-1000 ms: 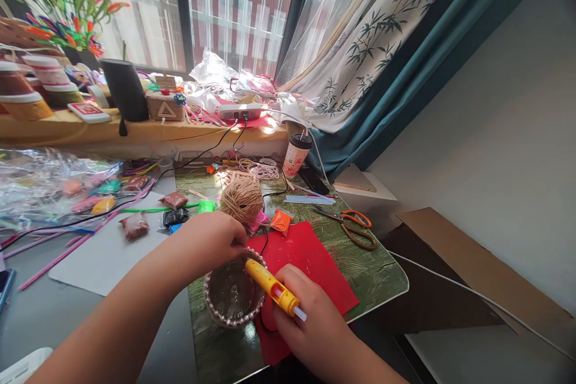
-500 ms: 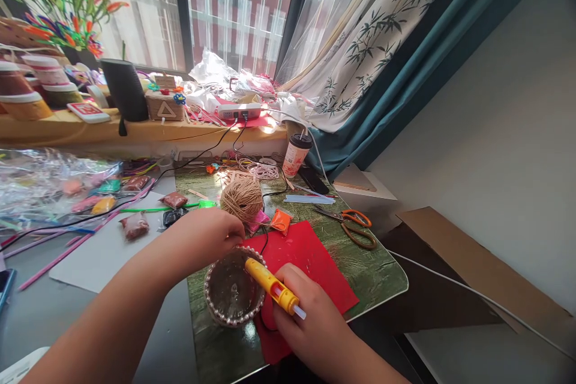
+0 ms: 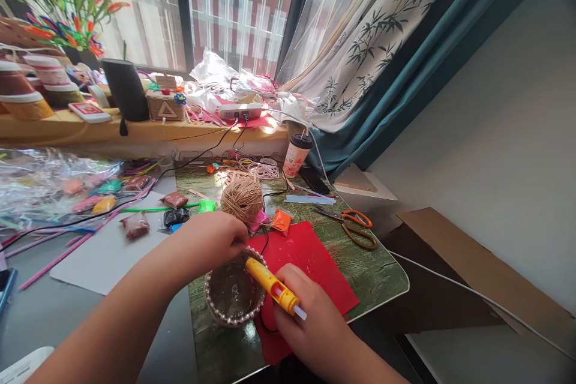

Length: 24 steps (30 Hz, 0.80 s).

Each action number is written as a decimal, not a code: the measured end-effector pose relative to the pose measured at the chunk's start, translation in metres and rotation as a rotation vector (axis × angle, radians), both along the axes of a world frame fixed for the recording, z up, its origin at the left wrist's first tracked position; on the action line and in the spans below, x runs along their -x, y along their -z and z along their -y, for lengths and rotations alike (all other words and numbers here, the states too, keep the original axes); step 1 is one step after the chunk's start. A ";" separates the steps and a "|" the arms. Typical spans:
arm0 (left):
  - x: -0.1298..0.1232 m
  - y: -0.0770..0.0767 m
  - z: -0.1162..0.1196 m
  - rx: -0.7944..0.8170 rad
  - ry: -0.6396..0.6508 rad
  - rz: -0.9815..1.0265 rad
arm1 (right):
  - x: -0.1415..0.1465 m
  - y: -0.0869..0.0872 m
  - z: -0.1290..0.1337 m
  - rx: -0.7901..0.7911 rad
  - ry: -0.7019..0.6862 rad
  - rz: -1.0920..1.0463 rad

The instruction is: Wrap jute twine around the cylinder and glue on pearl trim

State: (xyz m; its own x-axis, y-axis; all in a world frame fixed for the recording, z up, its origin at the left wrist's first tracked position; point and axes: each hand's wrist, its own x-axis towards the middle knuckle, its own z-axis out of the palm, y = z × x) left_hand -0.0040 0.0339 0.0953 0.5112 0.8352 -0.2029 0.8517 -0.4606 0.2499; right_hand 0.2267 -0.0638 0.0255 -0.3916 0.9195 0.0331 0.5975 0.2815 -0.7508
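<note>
Right hand [image 3: 310, 312] grasps a glue gun [image 3: 270, 285]; left hand [image 3: 211, 237], hold unclear, hides the bowl rim [image 3: 236, 321] at twelve o'clock; scissors [image 3: 341, 218] lie at its two.

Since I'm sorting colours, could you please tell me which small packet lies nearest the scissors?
It is the orange packet, the farthest right: the pink packet lies just left of it, and the green packet is left of the twine ball.

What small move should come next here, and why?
Probably the left hand should press the beads against the bowl: it is already at the far rim, and the right hand holds the yellow glue gun with its front end close by.
</note>
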 end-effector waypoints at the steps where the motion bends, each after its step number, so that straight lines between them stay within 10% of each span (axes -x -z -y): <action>1: 0.000 0.000 0.000 0.001 0.001 0.001 | 0.000 0.000 0.000 -0.001 -0.001 -0.002; 24: 0.002 -0.005 0.005 -0.018 -0.020 0.035 | 0.001 -0.005 -0.002 0.025 -0.003 -0.008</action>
